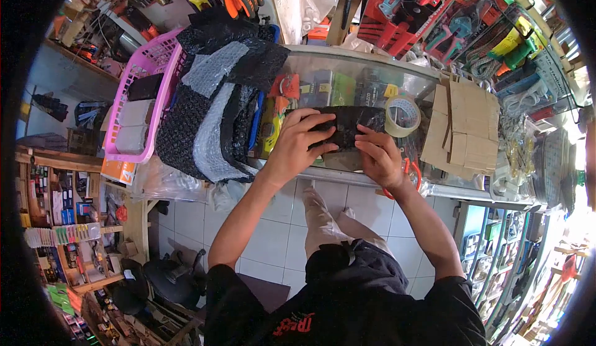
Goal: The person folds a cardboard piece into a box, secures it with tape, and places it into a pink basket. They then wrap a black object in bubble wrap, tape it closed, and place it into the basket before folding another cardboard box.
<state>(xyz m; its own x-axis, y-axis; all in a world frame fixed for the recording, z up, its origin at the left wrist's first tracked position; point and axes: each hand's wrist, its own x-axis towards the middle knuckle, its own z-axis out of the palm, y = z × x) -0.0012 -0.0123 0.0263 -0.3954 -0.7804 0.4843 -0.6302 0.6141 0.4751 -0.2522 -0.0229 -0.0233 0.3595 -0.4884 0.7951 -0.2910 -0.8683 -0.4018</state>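
Note:
A black plastic-wrapped package lies on the glass counter, in front of me. My left hand grips its left end, with the fingers over the top. On the package's right part rest the bent fingers of my right hand, closed against its near edge. Just beyond that hand, touching or very near the package, sits a roll of clear tape. Orange-red scissors handles show beside my right wrist, partly hidden by it. What is inside the package cannot be seen.
Left of the package, black and clear bubble wrap is heaped beside a pink basket holding boxes. Flat cardboard pieces lie at right. Packaged tools hang or stand behind the glass counter. Shelves flank both sides.

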